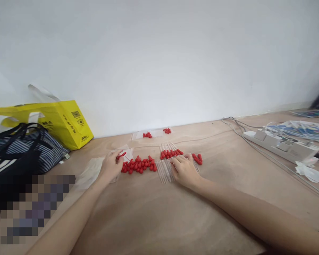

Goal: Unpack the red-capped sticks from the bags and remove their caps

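Note:
My left hand [111, 165] is closed with a red rubber bulb [121, 155] at its fingertips. Just right of it lies a loose pile of red rubber bulbs [139, 165]. My right hand [185, 170] rests palm down, fingers spread, over a row of thin clear tubes [163, 171] that look like dropper tubes; its palm hides part of the row. Behind those tubes, a second row of clear tubes [168, 146] has red bulbs [171, 153] at its near ends. A few more red bulbs [197, 159] lie right of my right hand.
By the wall is a clear bag [156, 134] with small groups of red bulbs. Clear plastic bags [91, 170] lie beside my left forearm. A yellow bag [69, 124] and a striped bag [51, 147] stand left. A white power strip [276, 145] with cables sits right, near printed packets [305, 129].

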The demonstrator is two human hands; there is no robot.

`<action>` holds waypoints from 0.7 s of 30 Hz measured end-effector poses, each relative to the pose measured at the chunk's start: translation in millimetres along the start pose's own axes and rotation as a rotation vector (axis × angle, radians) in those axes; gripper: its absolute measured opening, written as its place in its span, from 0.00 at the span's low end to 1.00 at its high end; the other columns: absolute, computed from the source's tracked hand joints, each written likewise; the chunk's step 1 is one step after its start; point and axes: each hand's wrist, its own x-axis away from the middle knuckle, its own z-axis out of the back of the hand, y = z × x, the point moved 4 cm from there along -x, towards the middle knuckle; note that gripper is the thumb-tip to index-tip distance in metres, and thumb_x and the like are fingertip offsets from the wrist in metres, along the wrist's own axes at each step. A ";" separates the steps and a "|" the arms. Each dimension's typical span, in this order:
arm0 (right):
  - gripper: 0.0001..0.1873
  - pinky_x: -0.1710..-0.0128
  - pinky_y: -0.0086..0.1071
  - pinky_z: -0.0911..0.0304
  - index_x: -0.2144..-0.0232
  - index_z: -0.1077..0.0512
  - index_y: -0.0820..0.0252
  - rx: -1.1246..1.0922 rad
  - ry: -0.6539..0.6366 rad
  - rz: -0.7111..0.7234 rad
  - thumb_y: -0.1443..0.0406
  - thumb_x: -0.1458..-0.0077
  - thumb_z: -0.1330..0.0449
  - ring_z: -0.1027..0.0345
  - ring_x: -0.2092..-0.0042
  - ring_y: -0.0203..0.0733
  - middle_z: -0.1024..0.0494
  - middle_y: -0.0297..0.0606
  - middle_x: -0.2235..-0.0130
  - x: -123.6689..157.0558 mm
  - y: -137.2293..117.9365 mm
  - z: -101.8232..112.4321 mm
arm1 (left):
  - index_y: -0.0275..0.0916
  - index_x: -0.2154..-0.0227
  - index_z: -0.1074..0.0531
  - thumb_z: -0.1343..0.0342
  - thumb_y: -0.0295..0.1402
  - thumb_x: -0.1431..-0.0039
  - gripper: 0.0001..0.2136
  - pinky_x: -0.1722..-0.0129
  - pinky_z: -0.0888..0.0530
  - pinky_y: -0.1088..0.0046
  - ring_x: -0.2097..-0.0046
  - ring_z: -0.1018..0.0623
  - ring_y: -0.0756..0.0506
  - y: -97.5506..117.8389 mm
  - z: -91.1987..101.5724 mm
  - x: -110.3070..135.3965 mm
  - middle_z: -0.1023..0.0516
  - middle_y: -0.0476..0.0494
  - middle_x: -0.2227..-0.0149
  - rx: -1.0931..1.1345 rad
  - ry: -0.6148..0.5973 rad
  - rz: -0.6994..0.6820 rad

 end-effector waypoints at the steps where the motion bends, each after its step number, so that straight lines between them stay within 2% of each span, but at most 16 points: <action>1: 0.09 0.63 0.35 0.58 0.73 0.32 0.62 0.026 -0.010 0.010 0.73 0.53 0.51 0.38 0.67 0.38 0.28 0.36 0.72 -1.0 -1.3 -2.7 | 0.36 0.58 0.33 0.55 0.32 0.52 0.17 0.66 0.32 0.72 0.67 0.28 0.46 -4.1 -1.1 -5.8 0.28 0.45 0.68 -0.018 -0.060 0.045; 3: 0.09 0.63 0.36 0.59 0.73 0.31 0.61 0.059 -0.020 0.027 0.72 0.52 0.51 0.39 0.67 0.38 0.28 0.37 0.72 -1.6 -3.4 -6.9 | 0.37 0.58 0.34 0.52 0.34 0.52 0.16 0.69 0.32 0.73 0.69 0.27 0.48 -8.8 -4.3 -14.4 0.27 0.48 0.69 -0.040 -0.130 0.101; 5: 0.08 0.62 0.36 0.59 0.73 0.31 0.61 0.070 -0.030 0.038 0.71 0.51 0.50 0.39 0.66 0.38 0.28 0.37 0.72 -0.3 -5.8 -9.7 | 0.39 0.63 0.33 0.50 0.35 0.54 0.14 0.70 0.34 0.73 0.70 0.27 0.48 -9.7 -8.7 -19.4 0.25 0.49 0.70 -0.056 -0.146 0.119; 8: 0.09 0.63 0.37 0.59 0.75 0.31 0.61 0.062 -0.071 0.038 0.69 0.50 0.51 0.40 0.66 0.38 0.29 0.37 0.72 2.6 -10.5 -11.5 | 0.41 0.72 0.30 0.49 0.38 0.54 0.09 0.66 0.35 0.69 0.68 0.26 0.45 -7.8 -16.2 -21.1 0.24 0.49 0.71 -0.090 -0.171 0.131; 11: 0.12 0.63 0.37 0.59 0.74 0.30 0.60 0.031 -0.107 0.021 0.63 0.47 0.52 0.40 0.65 0.39 0.29 0.37 0.70 3.0 -12.2 -7.6 | 0.43 0.74 0.29 0.50 0.43 0.52 0.11 0.60 0.40 0.61 0.64 0.27 0.41 -2.3 -17.2 -16.2 0.23 0.48 0.69 -0.116 -0.161 0.123; 14: 0.16 0.63 0.37 0.57 0.65 0.30 0.58 -0.028 -0.107 0.021 0.56 0.46 0.52 0.40 0.64 0.40 0.30 0.39 0.67 3.1 -3.1 3.9 | 0.43 0.71 0.30 0.53 0.44 0.49 0.13 0.56 0.44 0.57 0.58 0.30 0.39 10.0 -8.9 -2.6 0.24 0.45 0.63 -0.159 0.004 0.003; 17: 0.29 0.63 0.36 0.54 0.52 0.37 0.57 -0.064 -0.139 0.139 0.47 0.51 0.50 0.41 0.60 0.43 0.33 0.43 0.59 10.6 14.4 16.7 | 0.42 0.71 0.30 0.53 0.42 0.47 0.11 0.56 0.46 0.59 0.57 0.31 0.40 26.0 -4.2 20.9 0.25 0.44 0.64 -0.186 0.185 -0.220; 19: 0.37 0.60 0.39 0.53 0.49 0.40 0.58 -0.026 -0.160 0.232 0.43 0.55 0.50 0.43 0.57 0.47 0.36 0.47 0.55 18.9 27.1 22.5 | 0.42 0.70 0.30 0.53 0.39 0.45 0.10 0.55 0.47 0.60 0.58 0.31 0.42 33.4 -6.8 35.9 0.25 0.45 0.65 -0.177 0.222 -0.330; 21: 0.40 0.58 0.42 0.53 0.48 0.41 0.58 -0.005 -0.177 0.295 0.40 0.58 0.50 0.44 0.55 0.49 0.38 0.48 0.52 25.1 37.6 24.3 | 0.42 0.70 0.29 0.53 0.38 0.45 0.09 0.56 0.47 0.61 0.59 0.30 0.43 37.5 -10.0 45.8 0.26 0.44 0.64 -0.164 0.249 -0.384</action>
